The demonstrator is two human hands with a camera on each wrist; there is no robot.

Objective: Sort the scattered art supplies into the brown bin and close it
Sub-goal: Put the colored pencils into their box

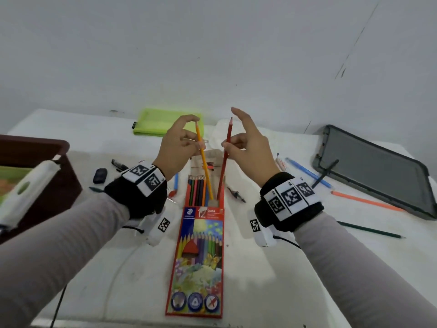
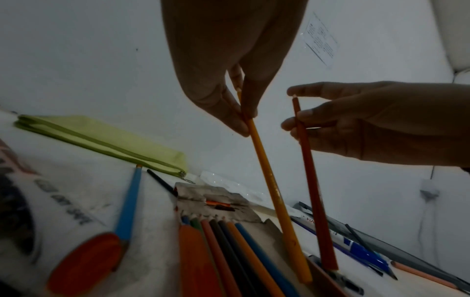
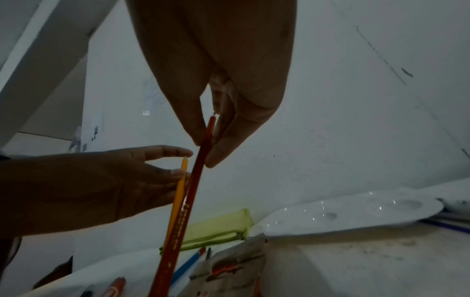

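Observation:
My left hand (image 1: 186, 140) pinches a yellow pencil (image 1: 203, 157) near its tip, held almost upright. The pencil's blunt end stands in the open mouth of the coloured pencil box (image 1: 198, 252), which lies flat on the table between my arms. My right hand (image 1: 238, 143) pinches a red pencil (image 1: 224, 162) the same way, its lower end also in the box mouth. Several pencils (image 1: 197, 190) lie in the box. In the wrist views the yellow pencil (image 2: 269, 180) and the red pencil (image 3: 193, 184) stand side by side. The brown bin (image 1: 47, 176) stands open at the left edge.
A green pouch (image 1: 163, 123) lies at the back by the wall. A grey lid (image 1: 376, 171) rests at the right with loose pens and pencils (image 1: 364, 201) around it. A white paint palette (image 3: 356, 213), a black eraser (image 1: 100, 175) and a blue brush (image 2: 128, 203) lie nearby.

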